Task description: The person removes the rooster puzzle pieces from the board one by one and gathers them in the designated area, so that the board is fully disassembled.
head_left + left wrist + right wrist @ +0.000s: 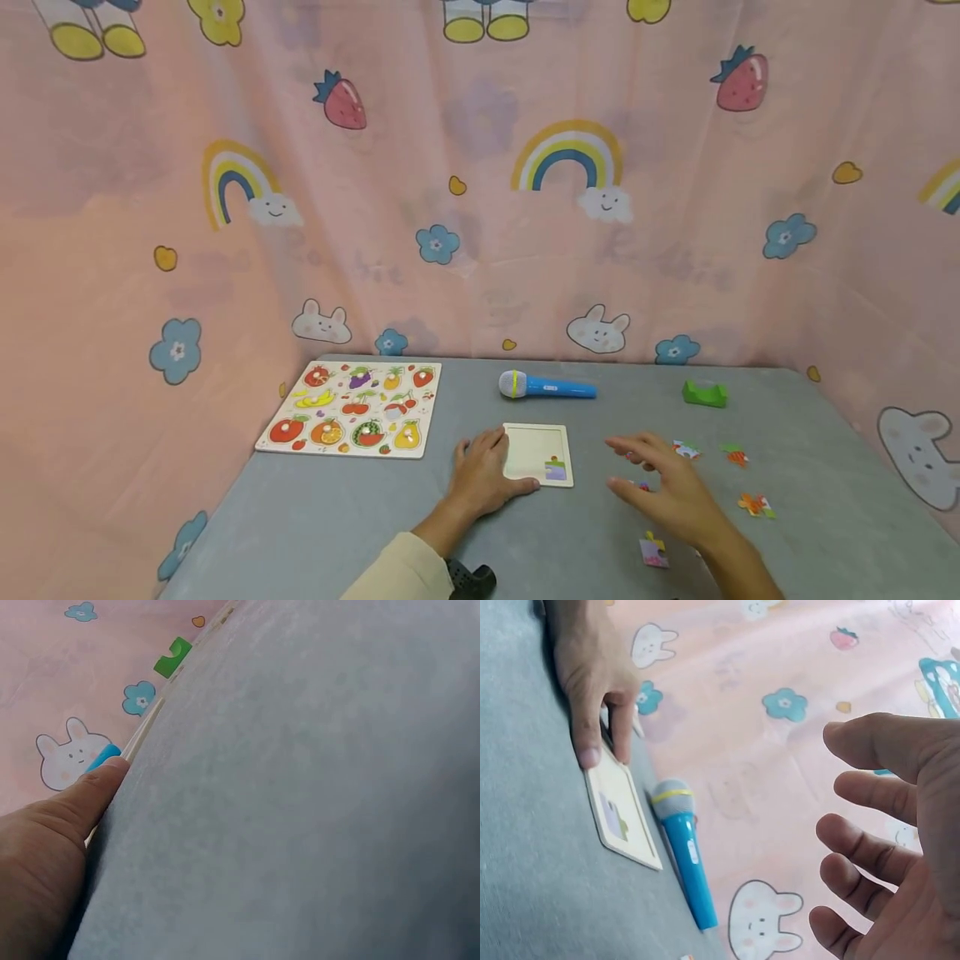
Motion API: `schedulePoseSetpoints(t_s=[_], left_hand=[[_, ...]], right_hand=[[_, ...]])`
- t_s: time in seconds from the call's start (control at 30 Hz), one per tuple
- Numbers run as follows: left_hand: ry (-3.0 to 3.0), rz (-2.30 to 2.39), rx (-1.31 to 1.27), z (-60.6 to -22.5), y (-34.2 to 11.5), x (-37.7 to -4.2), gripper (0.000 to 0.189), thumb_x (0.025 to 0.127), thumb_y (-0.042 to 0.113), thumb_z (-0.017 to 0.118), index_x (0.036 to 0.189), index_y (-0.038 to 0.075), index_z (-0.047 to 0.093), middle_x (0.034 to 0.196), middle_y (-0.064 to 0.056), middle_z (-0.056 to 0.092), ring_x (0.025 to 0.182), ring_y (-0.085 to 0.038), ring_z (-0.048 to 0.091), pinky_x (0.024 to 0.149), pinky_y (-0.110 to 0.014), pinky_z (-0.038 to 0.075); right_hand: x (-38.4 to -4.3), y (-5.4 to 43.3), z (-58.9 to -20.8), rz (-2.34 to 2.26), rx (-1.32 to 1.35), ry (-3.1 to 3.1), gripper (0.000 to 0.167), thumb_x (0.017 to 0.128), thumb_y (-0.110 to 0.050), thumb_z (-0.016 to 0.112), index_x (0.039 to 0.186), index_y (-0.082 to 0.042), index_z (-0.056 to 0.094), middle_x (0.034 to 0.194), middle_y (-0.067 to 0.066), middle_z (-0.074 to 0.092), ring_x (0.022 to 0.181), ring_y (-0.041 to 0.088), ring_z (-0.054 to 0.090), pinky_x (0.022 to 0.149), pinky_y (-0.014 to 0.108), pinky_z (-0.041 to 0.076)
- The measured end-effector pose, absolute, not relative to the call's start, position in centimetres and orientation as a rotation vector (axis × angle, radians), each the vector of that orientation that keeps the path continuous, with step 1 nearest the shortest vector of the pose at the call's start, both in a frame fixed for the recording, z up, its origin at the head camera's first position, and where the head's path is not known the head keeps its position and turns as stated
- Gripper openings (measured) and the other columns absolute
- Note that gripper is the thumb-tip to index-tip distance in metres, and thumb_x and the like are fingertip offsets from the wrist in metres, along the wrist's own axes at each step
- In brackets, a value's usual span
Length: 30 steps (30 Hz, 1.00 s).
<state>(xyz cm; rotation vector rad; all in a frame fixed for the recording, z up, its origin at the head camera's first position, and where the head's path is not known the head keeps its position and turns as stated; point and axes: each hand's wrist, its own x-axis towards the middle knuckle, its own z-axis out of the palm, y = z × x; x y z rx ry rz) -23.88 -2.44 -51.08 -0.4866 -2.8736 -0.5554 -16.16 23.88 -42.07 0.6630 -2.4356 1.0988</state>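
Observation:
My left hand rests on the left side of a small cream puzzle tray, its thumb lying along the near edge. One purple jigsaw piece sits in the tray's near right corner. In the left wrist view the straight thumb touches the tray's edge. Right of the tray, my right hand hovers with its fingers spread and nothing between them. Loose jigsaw pieces lie around it: a purple and yellow one, an orange one, a red and green one. Others are partly hidden behind that hand.
A blue toy microphone lies behind the tray. At the back left is a fruit peg board, and at the back right a green block. A black object is by the left sleeve. A patterned pink curtain backs the grey table.

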Motion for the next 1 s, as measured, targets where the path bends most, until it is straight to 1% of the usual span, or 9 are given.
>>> schedulePoseSetpoints(t_s=[0.2, 0.4, 0.53, 0.7, 0.8, 1.0], left_hand=[[-2.872, -0.567, -0.484, -51.1, -2.6, -23.8, 0.097, 0.075, 0.071, 0.065, 0.142, 0.003, 0.047, 0.146, -0.007, 0.044, 0.132, -0.023, 0.039, 0.105, -0.057, 0.018], [-2.877, -0.551, -0.482, -51.0, -2.6, -23.9, 0.097, 0.075, 0.071, 0.064, 0.142, 0.003, 0.047, 0.145, -0.008, 0.044, 0.131, -0.023, 0.039, 0.105, -0.057, 0.019], [-2.875, -0.549, -0.49, -50.9, -2.6, -23.9, 0.097, 0.076, 0.071, 0.064, 0.141, 0.002, 0.048, 0.145, -0.008, 0.045, 0.131, -0.023, 0.04, 0.105, -0.057, 0.02], [-2.874, -0.54, -0.496, -50.9, -2.5, -23.9, 0.096, 0.076, 0.072, 0.063, 0.141, 0.002, 0.049, 0.145, -0.008, 0.044, 0.131, -0.024, 0.04, 0.105, -0.057, 0.02], [-2.871, -0.54, -0.5, -50.8, -2.5, -23.9, 0.096, 0.076, 0.072, 0.063, 0.14, 0.002, 0.049, 0.145, -0.008, 0.045, 0.131, -0.023, 0.04, 0.105, -0.057, 0.02], [-2.865, -0.555, -0.5, -50.7, -2.5, -23.7, 0.095, 0.076, 0.07, 0.065, 0.139, 0.002, 0.05, 0.144, -0.009, 0.045, 0.131, -0.024, 0.041, 0.105, -0.057, 0.02]], right_hand=[[-17.2, 22.5, -42.6, 1.116, 0.662, -2.457, 0.041, 0.081, -0.016, 0.079, 0.12, -0.013, 0.067, 0.102, -0.009, 0.058, 0.086, 0.012, 0.052, 0.071, 0.035, 0.045], [-18.5, 20.9, -42.9, 1.208, 0.54, -2.613, 0.04, 0.084, -0.019, 0.076, 0.122, -0.011, 0.066, 0.102, 0.0, 0.059, 0.089, 0.02, 0.051, 0.075, 0.044, 0.045], [-19.4, 20.0, -43.2, 1.229, 0.446, -2.714, 0.042, 0.085, -0.019, 0.074, 0.125, -0.009, 0.064, 0.105, 0.006, 0.059, 0.092, 0.026, 0.051, 0.077, 0.043, 0.045], [-20.3, 19.4, -44.1, 1.247, 0.463, -2.723, 0.044, 0.085, -0.015, 0.074, 0.126, -0.006, 0.063, 0.108, 0.012, 0.06, 0.093, 0.029, 0.054, 0.073, 0.04, 0.045], [-20.9, 19.1, -44.8, 1.256, 0.447, -2.748, 0.045, 0.084, -0.012, 0.075, 0.126, -0.006, 0.063, 0.106, 0.011, 0.06, 0.093, 0.028, 0.054, 0.073, 0.04, 0.046], [-21.8, 18.5, -45.8, 1.235, 0.364, -2.868, 0.048, 0.083, -0.014, 0.076, 0.128, -0.009, 0.062, 0.102, 0.007, 0.056, 0.088, 0.022, 0.051, 0.073, 0.037, 0.046]])
